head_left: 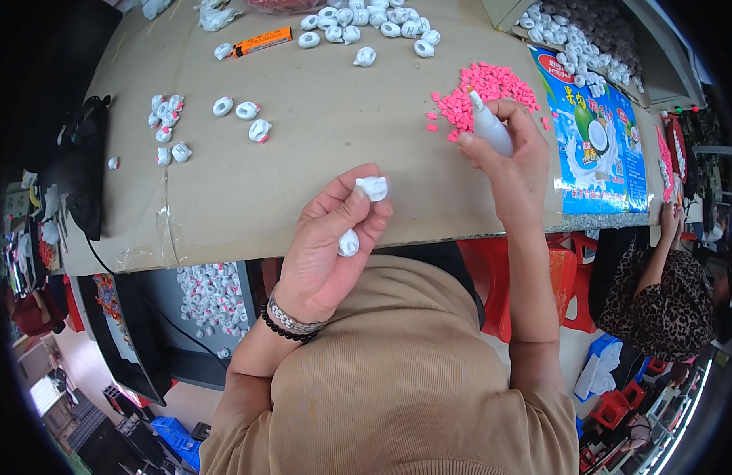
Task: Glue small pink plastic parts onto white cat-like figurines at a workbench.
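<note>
Pinched between the thumb and fingers of my left hand (326,245) is a small white piece (371,188), rounded with points on top. A second white piece (348,243) rests in the same palm. My right hand (518,154) grips a white squeeze bottle (491,131), its narrow nozzle tilted up and to the left. Right behind the bottle lies a heap of tiny bright pink pieces (501,85). Three white pieces with openings, such as this one (247,110), sit left of centre, at least two with pink bits on them.
An orange tube (262,42) lies at the back near many white pieces (366,20). A clustered group (166,113) sits at left. More fill an open drawer (214,301) below and a bin at back right. A blue printed sheet (600,142) covers the right side; a person (663,293) works beyond.
</note>
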The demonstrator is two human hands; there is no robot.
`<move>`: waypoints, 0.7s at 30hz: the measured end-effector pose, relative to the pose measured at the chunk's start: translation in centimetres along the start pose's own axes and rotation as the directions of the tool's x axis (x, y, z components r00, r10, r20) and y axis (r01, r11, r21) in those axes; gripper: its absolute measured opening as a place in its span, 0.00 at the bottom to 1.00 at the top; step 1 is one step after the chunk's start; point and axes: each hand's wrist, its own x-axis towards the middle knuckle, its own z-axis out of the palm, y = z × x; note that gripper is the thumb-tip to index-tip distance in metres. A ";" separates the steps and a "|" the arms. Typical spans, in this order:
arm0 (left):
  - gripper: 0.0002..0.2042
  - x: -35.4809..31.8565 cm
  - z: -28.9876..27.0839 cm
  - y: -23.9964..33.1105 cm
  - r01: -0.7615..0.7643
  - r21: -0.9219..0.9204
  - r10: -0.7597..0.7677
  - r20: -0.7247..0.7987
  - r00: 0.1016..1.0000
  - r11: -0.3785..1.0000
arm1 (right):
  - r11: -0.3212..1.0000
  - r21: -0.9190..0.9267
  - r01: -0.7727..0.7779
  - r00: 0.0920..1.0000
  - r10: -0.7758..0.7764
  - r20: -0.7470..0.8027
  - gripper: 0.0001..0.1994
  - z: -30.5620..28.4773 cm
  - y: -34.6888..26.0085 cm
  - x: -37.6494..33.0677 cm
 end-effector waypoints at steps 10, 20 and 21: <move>0.16 -0.5 0.1 -0.1 -0.006 0.063 0.008 -0.027 1.000 0.998 | 0.716 -0.624 0.312 0.950 -0.210 0.233 0.09 2.4 0.2 1.9; 0.14 -0.2 -0.2 -0.2 -0.109 0.147 0.109 0.009 0.994 0.983 | 0.797 -0.482 0.364 0.929 -0.270 0.254 0.07 2.7 -0.9 0.4; 0.14 -0.1 -0.2 -0.2 -0.126 0.168 0.126 0.010 0.992 0.978 | 0.869 -0.347 0.354 0.928 -0.281 0.244 0.07 2.6 -1.4 -0.1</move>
